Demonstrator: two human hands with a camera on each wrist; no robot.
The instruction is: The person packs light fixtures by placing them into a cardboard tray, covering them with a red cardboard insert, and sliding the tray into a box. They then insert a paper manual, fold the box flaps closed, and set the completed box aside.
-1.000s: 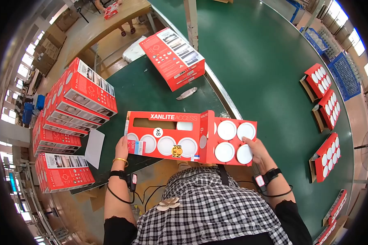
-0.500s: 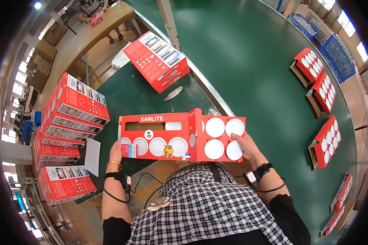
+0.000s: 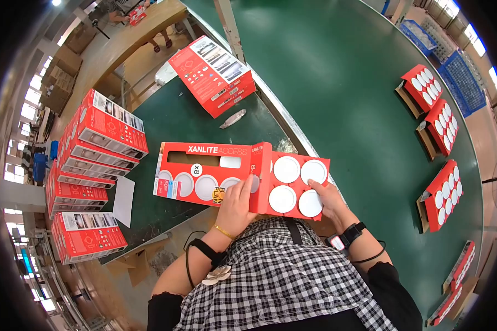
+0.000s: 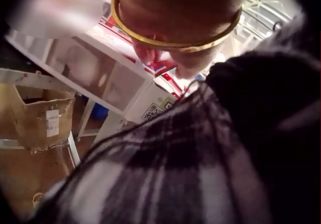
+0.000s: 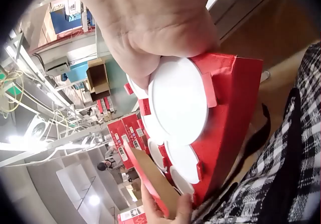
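A long red carton (image 3: 204, 172) marked XANLITE ACCESS lies over the dark green table, its raised end flap (image 3: 260, 176) at its right side. From that end a red card tray (image 3: 297, 186) with round white lamps (image 3: 286, 169) sticks out; the rest of it is hidden. My left hand (image 3: 236, 203) grips the carton's lower edge at the flap, and in the right wrist view its thumb and fingers (image 5: 147, 199) lie either side of the flap. The tray's outer right end is held by my right hand (image 3: 331, 203), thumb on a white lamp.
Red cartons (image 3: 102, 135) are stacked at the left, next to a white sheet (image 3: 124, 201). Another carton pair (image 3: 212, 77) stands at the back, with a small silvery wrapped thing (image 3: 233, 119) before it. Filled trays (image 3: 443, 196) line the green worktop's right edge.
My left hand has moved right from the carton's far left end to the flap beside the tray. The right hand keeps its hold; the carton now tilts slightly, its left end higher in view.
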